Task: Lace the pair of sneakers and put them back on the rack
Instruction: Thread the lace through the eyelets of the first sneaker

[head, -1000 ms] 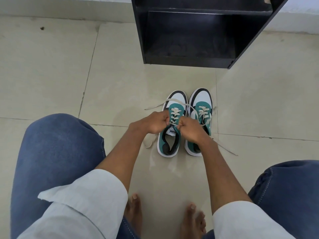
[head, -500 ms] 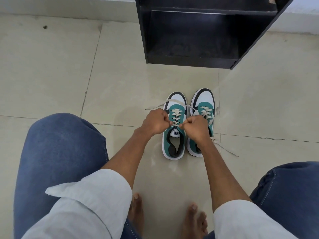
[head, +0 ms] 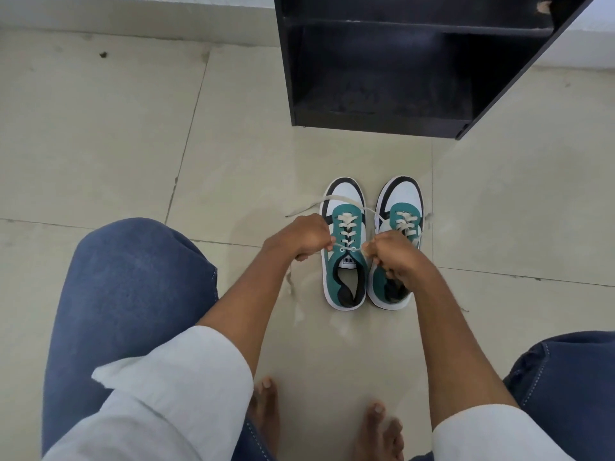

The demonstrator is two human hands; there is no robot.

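From the head camera we look straight down at a pale tiled floor [head: 100, 144], with bent knees in blue jeans filling the lower left and lower right of the frame and two bare feet at the bottom centre.

Just right of centre we see a pair of teal, white and black sneakers standing side by side on the floor, toes pointing toward the top of the frame. The left sneaker [head: 344, 277] shows cream lacing criss-crossed up its front and an open collar with a white tongue label. The right sneaker [head: 401, 197] stands just beside it, laced too, its heel half covered by a forearm.

The left hand [head: 299, 239] is clenched around one end of the cream lace [head: 346, 249] at the left side of the left sneaker. The right hand [head: 389, 252] is clenched on the other end, and the lace runs taut between the two fists across the top eyelets. Loose lace trails over the toe of the left sneaker and out onto the floor to the left; we cannot tell for certain which shoe each loose strand belongs to.

At the top right of the frame stands a black rack [head: 376, 123], well apart from the sneakers, its lower shelf dark and open toward us.
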